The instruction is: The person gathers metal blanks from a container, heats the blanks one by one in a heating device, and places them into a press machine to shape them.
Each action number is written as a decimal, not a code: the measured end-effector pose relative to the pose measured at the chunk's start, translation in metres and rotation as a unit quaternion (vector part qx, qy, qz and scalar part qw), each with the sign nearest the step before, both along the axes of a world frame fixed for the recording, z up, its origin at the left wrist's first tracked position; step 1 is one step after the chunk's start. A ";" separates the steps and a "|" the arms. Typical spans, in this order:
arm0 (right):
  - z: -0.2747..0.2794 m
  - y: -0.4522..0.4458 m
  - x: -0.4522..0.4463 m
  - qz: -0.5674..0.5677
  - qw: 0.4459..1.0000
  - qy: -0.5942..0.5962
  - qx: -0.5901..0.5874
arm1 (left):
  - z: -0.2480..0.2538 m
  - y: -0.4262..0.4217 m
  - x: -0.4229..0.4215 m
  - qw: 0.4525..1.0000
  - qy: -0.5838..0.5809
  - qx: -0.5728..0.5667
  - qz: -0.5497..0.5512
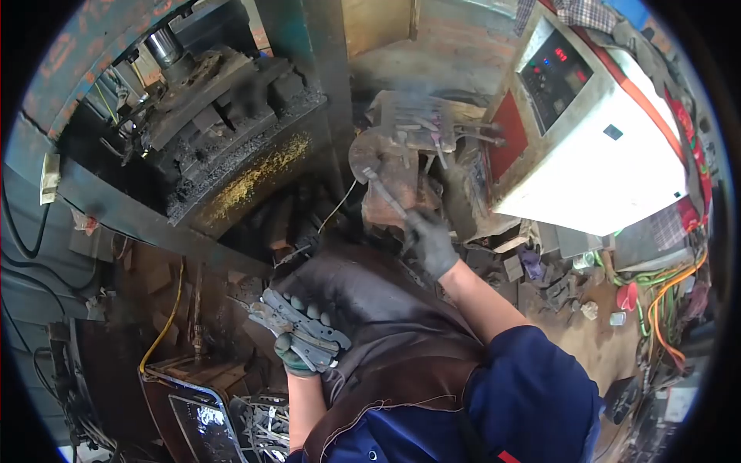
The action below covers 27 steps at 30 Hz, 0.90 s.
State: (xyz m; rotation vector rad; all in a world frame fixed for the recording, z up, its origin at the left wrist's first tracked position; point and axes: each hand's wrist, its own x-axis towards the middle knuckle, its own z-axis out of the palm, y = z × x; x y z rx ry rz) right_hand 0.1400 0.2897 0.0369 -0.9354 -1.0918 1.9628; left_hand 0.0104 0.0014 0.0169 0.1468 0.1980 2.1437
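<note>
My left hand (292, 347), in a green-grey glove, is wrapped around several flat grey metal pieces (309, 328) beside my lap. They look like shaped blanks with small holes; their exact kind I cannot make out. My right hand (432, 243), in a grey glove, is closed on a long grey metal bar (386, 194). Its far, wider end lies over a round rusty plate (369, 150); whether they touch I cannot tell. Just beyond, more long grey metal pieces (421, 123) lie on a rough, dusty block-like stand. A dark apron (355, 289) covers my lap.
At the left stands a big press (166, 46) with dark die blocks and yellow flakes along its bed. A white control cabinet (594, 170) with a lit red display rises at the right. A crate of metal pieces (266, 420) sits low left. Scrap and hoses (668, 301) lie at right.
</note>
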 end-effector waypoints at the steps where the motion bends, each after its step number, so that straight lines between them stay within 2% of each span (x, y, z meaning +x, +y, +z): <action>1: -0.009 0.013 0.003 -0.044 0.998 -0.007 0.050 | -0.002 -0.001 -0.001 1.000 0.000 0.011 -0.001; 2: -0.018 0.026 0.005 -0.087 0.991 -0.013 0.099 | -0.002 -0.001 -0.002 1.000 0.001 0.022 -0.001; 3: -0.025 0.037 0.002 -0.087 0.991 -0.013 0.100 | -0.001 -0.001 -0.002 1.000 -0.010 0.028 -0.001; 5: -0.035 0.059 -0.006 -0.189 0.979 -0.030 0.074 | -0.005 0.000 -0.003 0.998 0.004 0.056 -0.005; 8: -0.038 0.084 -0.020 -0.203 0.974 -0.035 0.095 | -0.005 0.000 -0.004 0.997 0.014 0.078 -0.009; 10: -0.021 0.081 -0.019 -0.198 0.978 -0.035 0.054 | -0.005 0.000 -0.003 0.998 0.008 0.069 -0.009; 12: -0.015 0.078 -0.010 -0.116 0.991 -0.010 -0.072 | -0.006 -0.001 -0.004 0.998 0.014 0.069 0.001; 16: -0.024 0.083 0.000 -0.068 0.996 0.027 -0.042 | -0.002 -0.002 -0.002 0.999 -0.021 0.033 0.008; 18: -0.017 0.095 -0.012 -0.099 0.992 -0.031 -0.066 | -0.001 -0.001 -0.003 0.999 -0.027 0.032 0.007; 20: -0.028 0.111 -0.022 -0.098 0.992 -0.008 -0.079 | 0.002 0.001 -0.003 0.999 -0.023 0.030 0.009; 22: -0.022 0.116 -0.030 -0.112 0.982 0.051 -0.143 | 0.005 0.001 -0.002 0.999 -0.019 0.034 0.017; 24: -0.019 0.108 -0.032 -0.106 0.987 0.029 -0.118 | 0.007 0.001 -0.002 0.999 -0.031 0.015 0.016; 26: -0.001 0.097 -0.052 -0.033 0.996 -0.021 -0.077 | 0.009 0.002 -0.001 0.999 -0.045 0.006 0.021; 27: 0.019 0.085 -0.076 0.011 0.999 -0.034 0.013 | 0.012 -0.002 -0.003 0.998 -0.058 -0.012 0.018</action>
